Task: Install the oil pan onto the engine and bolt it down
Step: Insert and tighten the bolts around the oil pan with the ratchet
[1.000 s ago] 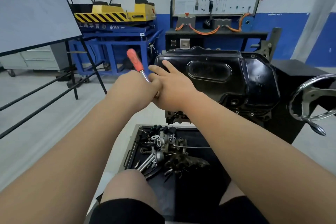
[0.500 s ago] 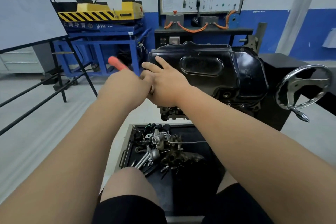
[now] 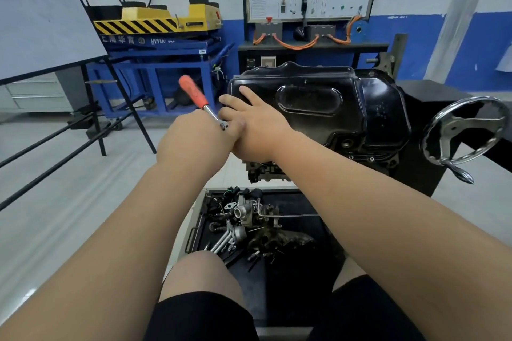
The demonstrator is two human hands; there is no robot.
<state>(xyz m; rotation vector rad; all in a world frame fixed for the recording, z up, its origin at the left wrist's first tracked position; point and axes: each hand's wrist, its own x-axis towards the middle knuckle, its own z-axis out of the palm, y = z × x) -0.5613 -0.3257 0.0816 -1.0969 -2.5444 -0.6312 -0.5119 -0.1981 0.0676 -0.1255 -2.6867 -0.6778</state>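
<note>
Oil pan: the black oil pan (image 3: 318, 108) is seen at the centre of the frame, seated on the engine (image 3: 266, 173), bottom face turned toward the camera.
Bolts: two bolts (image 3: 371, 158) are seen in the flange at the pan's lower right edge.
Left hand: the left hand (image 3: 194, 141) is closed about the metal end of a ratchet (image 3: 194, 94) at the pan's left edge, with the fingertips hidden beneath the knuckles. The orange handle is angled toward the upper left.
Right hand: the right hand (image 3: 260, 130) is laid flat on the pan's left end, fingers straight and spread, with the thumb against the left hand.
Below: a black tray (image 3: 299, 202) of loose engine parts is seen at lower centre, just above a bare knee.
Right of frame: a chrome handwheel (image 3: 454, 127) is seen on the stand.
Upper left: a blue lift table (image 3: 155, 50) is seen, with yellow-and-black stripes on top.
</note>
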